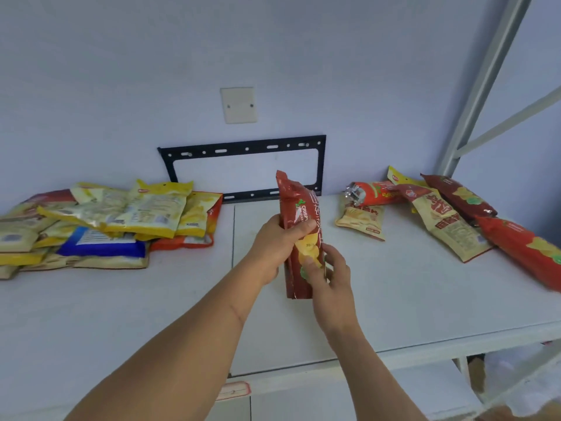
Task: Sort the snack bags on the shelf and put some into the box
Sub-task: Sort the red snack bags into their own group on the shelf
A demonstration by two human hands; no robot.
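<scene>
Fingers [299,227] of the left hand [273,247] curled round the upper half of a dark red chip bag [299,208], while the right hand [329,268] pinched its lower front, holding it upright just above the white shelf [409,293]. A light grip would suit best: the glossy, air-puffed foil could crush or slip. Flat yellow packets lay heaped in a left pile [121,217]; orange and red bags [449,214] lay scattered to the right. No box was visible.
</scene>
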